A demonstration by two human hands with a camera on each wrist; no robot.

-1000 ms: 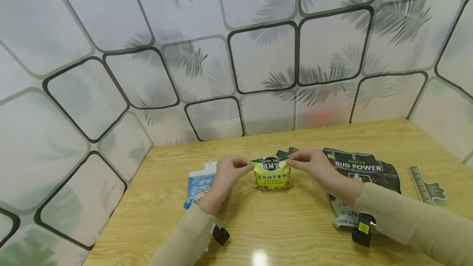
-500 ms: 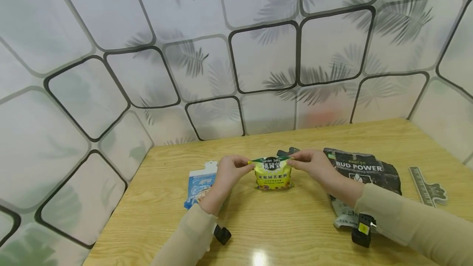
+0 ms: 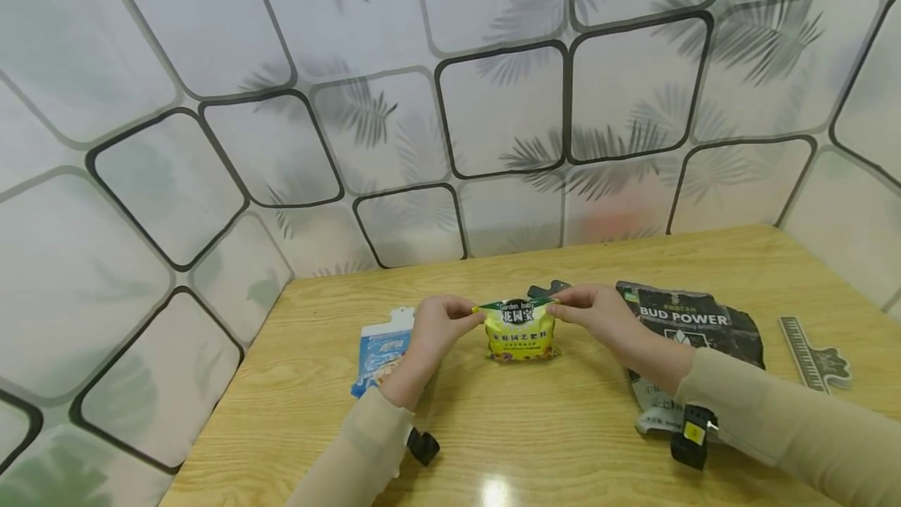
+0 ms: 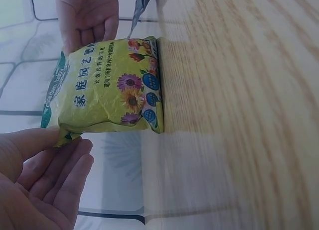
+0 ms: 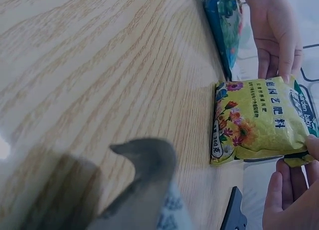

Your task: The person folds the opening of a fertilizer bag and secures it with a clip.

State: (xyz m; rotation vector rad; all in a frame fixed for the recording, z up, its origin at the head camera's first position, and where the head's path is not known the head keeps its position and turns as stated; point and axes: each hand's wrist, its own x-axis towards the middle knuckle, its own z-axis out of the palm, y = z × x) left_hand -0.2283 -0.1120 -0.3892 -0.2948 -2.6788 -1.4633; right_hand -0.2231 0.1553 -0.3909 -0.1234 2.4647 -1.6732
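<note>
A small yellow fertilizer bag [image 3: 521, 339] with a green top edge and printed flowers stands upright on the wooden table. My left hand [image 3: 438, 327] pinches its top left corner between thumb and fingers. The top right corner is pinched by my right hand [image 3: 598, 318]. Between the two hands the top edge of the bag [image 4: 107, 85] is stretched out. In the right wrist view the lower edge of the bag [image 5: 259, 120] touches the table, and the right hand [image 5: 294, 195] holds the near corner. Whether the top is sealed, I cannot tell.
A blue bag with a white top [image 3: 385, 346] lies beside the left forearm. Under the right forearm is a large black and grey bag [image 3: 683, 327]. Farther right lies a grey ridged piece [image 3: 809, 354]. A dark flat piece [image 3: 545, 289] shows behind the yellow bag.
</note>
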